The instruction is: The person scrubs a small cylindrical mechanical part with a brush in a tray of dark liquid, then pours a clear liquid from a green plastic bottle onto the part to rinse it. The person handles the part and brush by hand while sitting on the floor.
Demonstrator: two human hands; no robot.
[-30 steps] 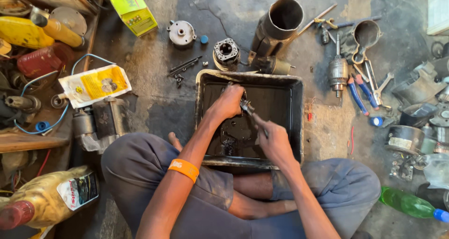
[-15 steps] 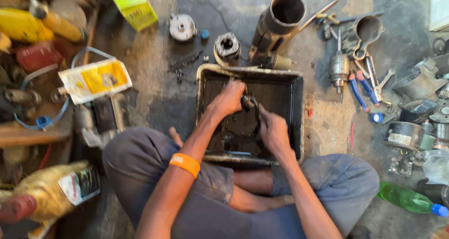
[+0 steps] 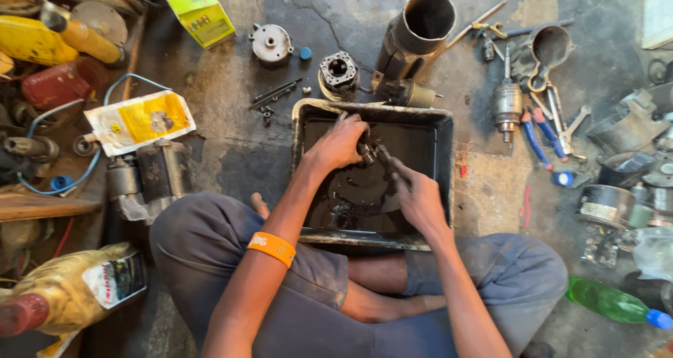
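Note:
I sit cross-legged on the floor with a black metal tray (image 3: pixel 442 130) of dark oily liquid in front of me. My left hand (image 3: pixel 340 144), with an orange band on the wrist, grips a small dark metal part (image 3: pixel 364 150) over the tray. My right hand (image 3: pixel 418 197) holds a thin brush-like tool (image 3: pixel 384 155) whose tip touches that part. More small dark parts (image 3: pixel 341 214) lie in the liquid near the tray's front edge.
A metal cylinder (image 3: pixel 417 32) and round motor parts (image 3: pixel 338 72) lie beyond the tray. Pliers, spanners and a drill chuck (image 3: pixel 506 106) are at the right. A starter motor (image 3: pixel 137 179), a yellow packet (image 3: pixel 140 120) and bottles sit left. A green bottle (image 3: pixel 610 303) lies lower right.
Both hands have shifted slightly within the tray while working on the part; the camera view moved a little. The grip on the part and the tool is unchanged.

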